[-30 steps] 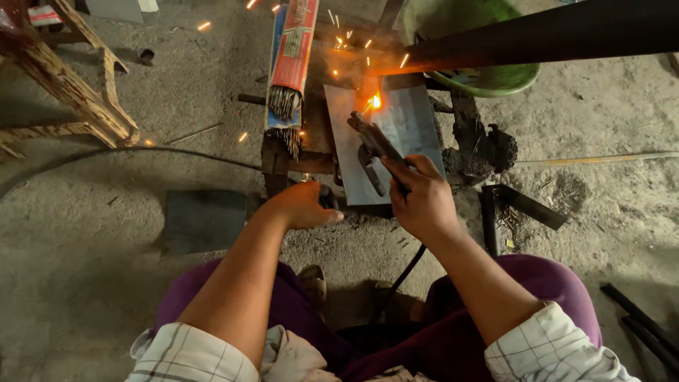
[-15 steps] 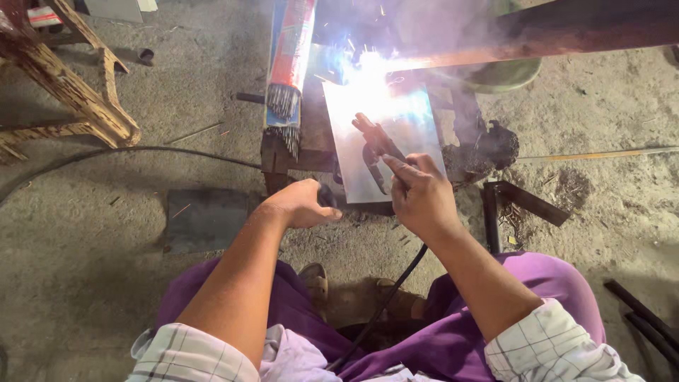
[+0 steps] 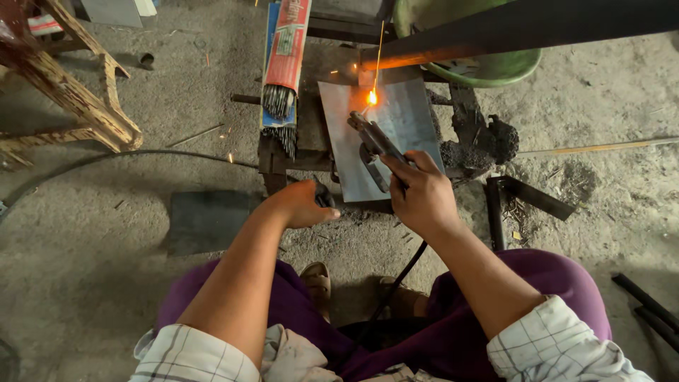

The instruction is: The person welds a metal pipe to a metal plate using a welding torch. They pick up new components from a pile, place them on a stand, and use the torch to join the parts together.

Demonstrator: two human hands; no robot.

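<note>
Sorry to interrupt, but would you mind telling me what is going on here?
A person seated low over a dirt floor is welding. The right hand holds a welding tool whose tip glows with sparks at the far edge of a grey metal sheet, under a dark beam. The left hand rests at the sheet's near corner. An open pack of welding rods lies to the left.

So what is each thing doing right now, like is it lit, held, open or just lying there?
Electrode holder: held in the right hand, tip glowing orange with sparks.
Metal sheet: lying flat, tip burning at its top edge.
Dark beam: lying across, underside glowing by the spark.
Rod packet: open, rod ends sticking out.
Left hand: resting low by the sheet's corner, holding nothing that shows clearly.
Cable: hanging slack between the knees.
</note>
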